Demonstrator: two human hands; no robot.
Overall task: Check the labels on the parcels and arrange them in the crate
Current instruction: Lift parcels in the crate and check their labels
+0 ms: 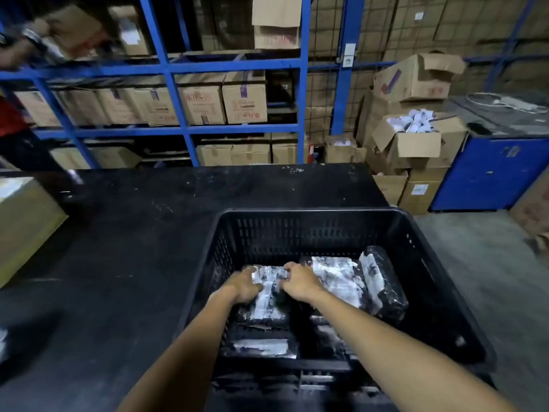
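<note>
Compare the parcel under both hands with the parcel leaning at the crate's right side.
The held parcel lies flat, label up, with the left hand and right hand on it. The right-side parcel stands tilted on edge, untouched. Both are black-wrapped with white labels, inside the black crate.

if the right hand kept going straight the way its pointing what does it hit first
The right hand points away from the person and slightly left, fingers already on the parcel that both hands grip. Past that parcel's far edge, the next thing looks like the crate's far wall, though depth is hard to judge.
</note>
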